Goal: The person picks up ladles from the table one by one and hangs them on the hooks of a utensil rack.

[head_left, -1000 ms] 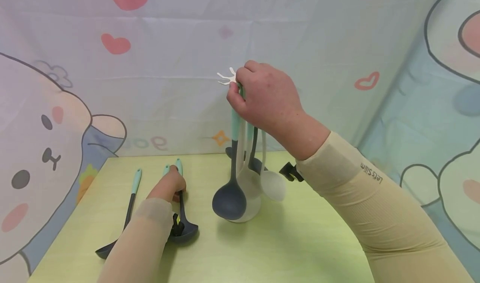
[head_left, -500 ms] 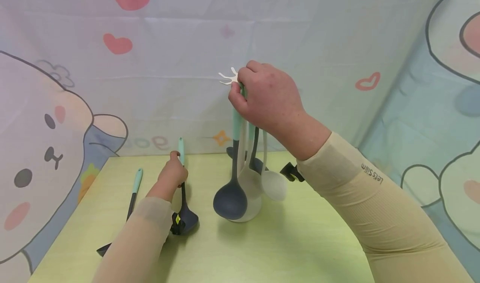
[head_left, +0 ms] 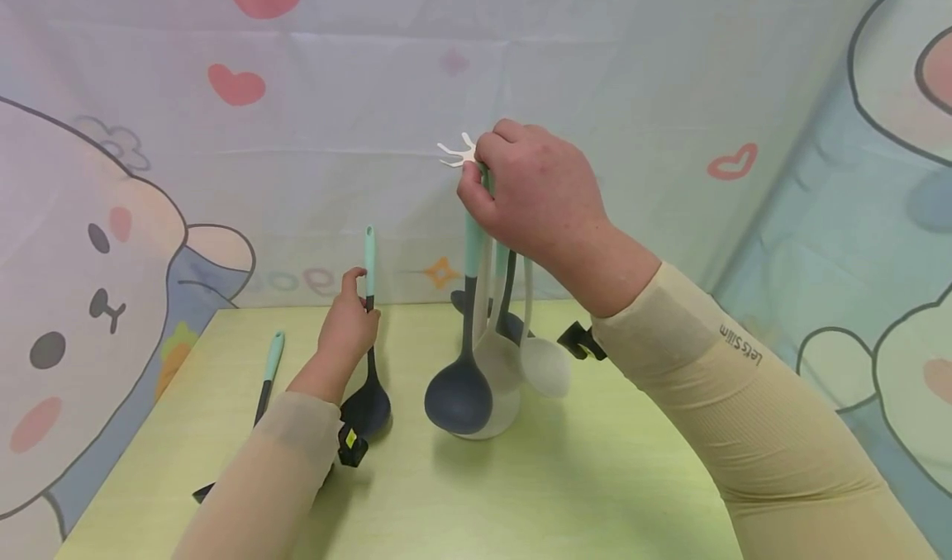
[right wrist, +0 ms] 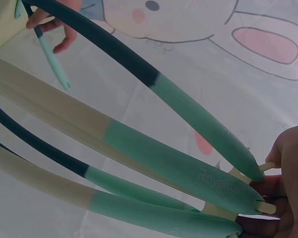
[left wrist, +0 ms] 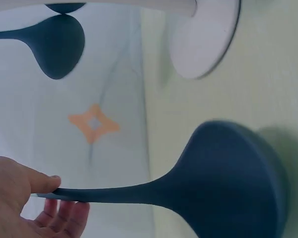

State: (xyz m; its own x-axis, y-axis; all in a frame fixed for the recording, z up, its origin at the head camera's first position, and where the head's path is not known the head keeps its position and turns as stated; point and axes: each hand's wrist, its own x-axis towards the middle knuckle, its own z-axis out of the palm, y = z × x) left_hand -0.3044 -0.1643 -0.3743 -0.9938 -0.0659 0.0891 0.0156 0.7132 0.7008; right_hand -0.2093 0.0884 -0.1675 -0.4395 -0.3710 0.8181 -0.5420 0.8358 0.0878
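My left hand [head_left: 348, 329] pinches the shaft of a dark ladle [head_left: 369, 407] with a mint handle. The ladle stands nearly upright, its bowl low by the tabletop; the left wrist view shows thumb and fingers around its shaft [left wrist: 114, 195]. My right hand [head_left: 546, 184] grips the top of a white utensil rack [head_left: 467, 155], partly hiding its hooks. A dark ladle [head_left: 459, 399], a white ladle-like utensil [head_left: 545, 367] and other utensils hang from it. In the right wrist view, fingers curl close behind the hooks and mint handles [right wrist: 188, 171].
Another dark utensil with a mint handle [head_left: 273, 358] lies on the table [head_left: 580, 477] at the left, its head partly behind my left sleeve. The rack's round white base [left wrist: 203, 39] rests on the table. A printed cloth [head_left: 357, 89] hangs behind.
My left hand has raised the ladle's handle from the table and brought it toward upright, moving up and away. My right hand keeps its place at the rack top.
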